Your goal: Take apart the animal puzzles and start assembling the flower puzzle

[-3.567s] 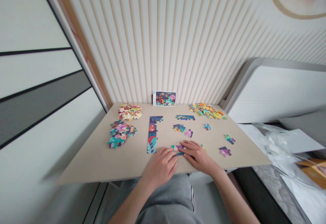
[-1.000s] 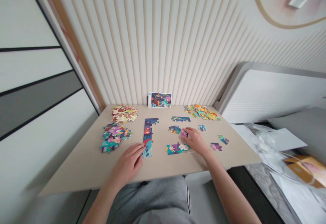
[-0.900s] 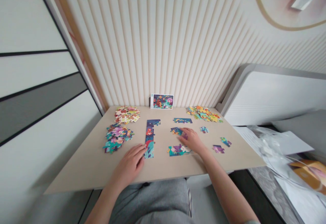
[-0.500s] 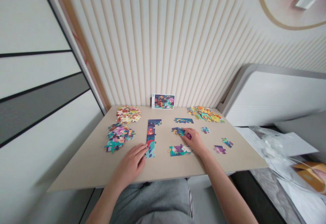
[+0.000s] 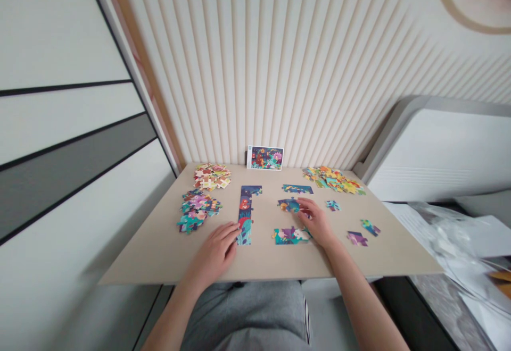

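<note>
My left hand (image 5: 217,249) lies flat on the table, fingers outstretched, fingertips at the left edge of an L-shaped joined puzzle section (image 5: 245,214) with a red fish picture. My right hand (image 5: 318,223) is bent over a dark puzzle piece, mostly hidden by the fingers, at the right end of a small blue joined section (image 5: 288,205). I cannot tell whether that piece is locked in. Just below lies a teal and purple joined section (image 5: 289,235), its right end close to my right wrist. A flat dark-blue joined strip (image 5: 297,189) lies above.
Loose pieces lie in piles: a red and cream pile (image 5: 211,176), a teal and purple pile (image 5: 197,210) and an orange and yellow pile (image 5: 334,179). A picture card (image 5: 265,158) leans on the wall. Separate pieces (image 5: 332,206) lie to the right on the table (image 5: 159,263).
The camera view has shifted, so the table appears farther right. My right fingers have shifted over the dark puzzle piece, hiding more of it. My left hand stays by the L-shaped section.
</note>
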The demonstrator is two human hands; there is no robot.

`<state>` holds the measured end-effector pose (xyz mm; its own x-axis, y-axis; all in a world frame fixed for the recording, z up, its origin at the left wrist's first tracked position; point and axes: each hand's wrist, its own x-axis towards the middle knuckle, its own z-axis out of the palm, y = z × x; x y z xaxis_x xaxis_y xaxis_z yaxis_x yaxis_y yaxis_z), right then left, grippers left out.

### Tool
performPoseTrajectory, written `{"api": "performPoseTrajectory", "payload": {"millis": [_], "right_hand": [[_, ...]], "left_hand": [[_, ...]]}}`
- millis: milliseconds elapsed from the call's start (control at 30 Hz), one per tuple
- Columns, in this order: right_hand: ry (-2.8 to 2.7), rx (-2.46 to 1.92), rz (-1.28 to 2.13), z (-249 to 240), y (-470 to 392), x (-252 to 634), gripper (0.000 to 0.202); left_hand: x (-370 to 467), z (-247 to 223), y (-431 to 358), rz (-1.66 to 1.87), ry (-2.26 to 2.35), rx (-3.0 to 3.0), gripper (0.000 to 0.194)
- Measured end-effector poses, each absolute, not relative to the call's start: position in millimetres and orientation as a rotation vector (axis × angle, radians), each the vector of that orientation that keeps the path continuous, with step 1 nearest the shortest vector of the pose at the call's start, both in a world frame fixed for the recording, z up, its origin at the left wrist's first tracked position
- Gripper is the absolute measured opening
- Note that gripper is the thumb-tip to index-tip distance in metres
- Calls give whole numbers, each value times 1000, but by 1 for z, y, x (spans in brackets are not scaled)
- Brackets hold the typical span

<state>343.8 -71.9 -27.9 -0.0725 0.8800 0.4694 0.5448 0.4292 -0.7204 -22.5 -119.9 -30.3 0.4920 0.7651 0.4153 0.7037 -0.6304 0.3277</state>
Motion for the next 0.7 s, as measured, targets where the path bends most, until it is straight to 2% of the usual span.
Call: {"api": "performPoseTrajectory", "payload": {"millis": [700], "right_hand": [[-1512, -1434, 269, -40, -64, 367, 33]], "left_hand": [[-22, -31, -120, 757, 1319, 2593, 41]]}}
